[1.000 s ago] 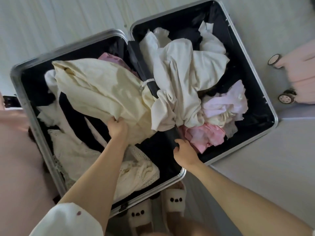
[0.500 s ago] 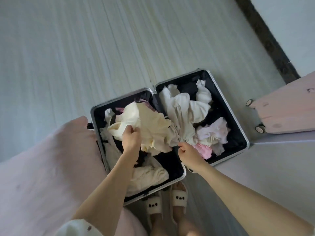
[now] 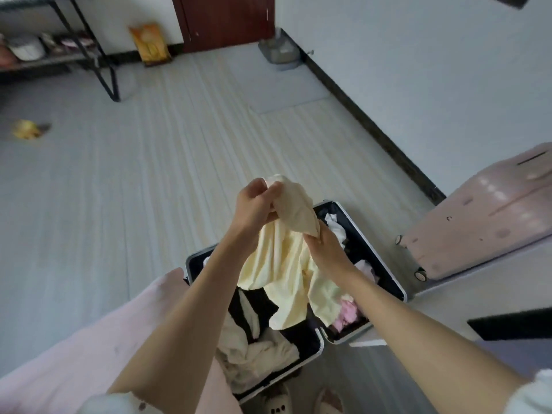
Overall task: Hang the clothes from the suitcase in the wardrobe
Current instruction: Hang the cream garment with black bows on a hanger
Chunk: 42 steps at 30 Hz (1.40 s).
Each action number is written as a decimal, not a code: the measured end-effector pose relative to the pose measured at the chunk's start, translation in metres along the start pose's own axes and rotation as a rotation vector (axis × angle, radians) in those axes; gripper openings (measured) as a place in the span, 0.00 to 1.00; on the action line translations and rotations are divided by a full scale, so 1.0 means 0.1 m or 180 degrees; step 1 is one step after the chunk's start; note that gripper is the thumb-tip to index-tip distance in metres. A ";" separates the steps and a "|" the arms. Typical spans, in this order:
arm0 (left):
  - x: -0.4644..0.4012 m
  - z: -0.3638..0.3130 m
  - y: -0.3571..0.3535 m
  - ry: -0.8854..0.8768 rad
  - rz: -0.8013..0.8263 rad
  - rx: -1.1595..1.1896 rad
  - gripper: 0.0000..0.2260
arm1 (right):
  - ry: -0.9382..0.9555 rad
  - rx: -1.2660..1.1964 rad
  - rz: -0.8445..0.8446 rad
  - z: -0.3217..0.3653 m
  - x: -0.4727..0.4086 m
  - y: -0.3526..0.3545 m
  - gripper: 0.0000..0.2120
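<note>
A pale yellow garment [image 3: 283, 273] hangs in the air above the open black suitcase [image 3: 385, 270] on the floor. My left hand [image 3: 257, 204] grips the garment's bunched top. My right hand [image 3: 325, 249] grips the same cloth a little lower and to the right. The garment's loose end drapes down over the suitcase's middle. White, cream and pink clothes [image 3: 346, 315] lie crumpled in both halves of the case. No wardrobe shows in this view.
A pink suitcase [image 3: 484, 219] lies on its side at the right by the wall. Pink bedding [image 3: 74, 354] fills the lower left. A black-framed rack [image 3: 86, 55], an orange bag [image 3: 149, 43], a brown door [image 3: 227, 19] and a grey bin [image 3: 279, 55] stand at the far end.
Both hands have risen with the yellow garment, lifting it out of the suitcase. My right hand left the case's divider and took hold of the cloth. The view has tilted up to show the room.
</note>
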<state>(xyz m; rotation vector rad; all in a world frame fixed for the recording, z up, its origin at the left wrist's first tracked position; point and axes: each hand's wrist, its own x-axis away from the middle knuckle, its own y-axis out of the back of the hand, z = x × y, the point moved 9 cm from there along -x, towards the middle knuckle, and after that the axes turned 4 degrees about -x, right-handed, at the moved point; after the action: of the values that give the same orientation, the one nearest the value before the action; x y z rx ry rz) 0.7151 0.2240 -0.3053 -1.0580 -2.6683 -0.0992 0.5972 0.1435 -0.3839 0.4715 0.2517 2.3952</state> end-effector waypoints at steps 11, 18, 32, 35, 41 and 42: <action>1.04 0.64 -0.59 0.1218 0.0356 0.0703 0.13 | -0.0650 -0.0252 0.0677 -0.23 1.56 0.50 0.10; 2.19 1.19 -1.74 0.1617 0.1353 0.0321 0.16 | -0.1631 -0.1040 0.0516 -1.32 3.09 1.22 0.10; 4.22 1.13 -3.80 0.1020 0.4103 -0.2157 0.04 | -0.0818 -0.3806 -0.1247 -1.57 4.60 2.85 0.13; 4.29 1.22 -3.92 0.1027 0.4330 -0.2797 0.10 | -0.0926 -0.3406 -0.1859 -1.60 4.79 3.18 0.08; 4.00 1.09 -4.13 0.1092 0.4015 -0.2560 0.07 | 0.0025 -0.3868 -0.2090 -1.12 4.92 3.69 0.21; 3.93 1.04 -4.15 0.1163 0.3860 -0.2443 0.10 | 0.0189 -0.3925 -0.2068 -1.01 4.93 3.76 0.19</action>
<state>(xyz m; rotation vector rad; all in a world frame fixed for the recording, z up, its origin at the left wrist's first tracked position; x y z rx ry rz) 0.1349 0.1975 -0.2836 -2.3621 -1.2790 -0.9621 -0.0115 0.1772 -0.2326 -0.2441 -0.8792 1.5170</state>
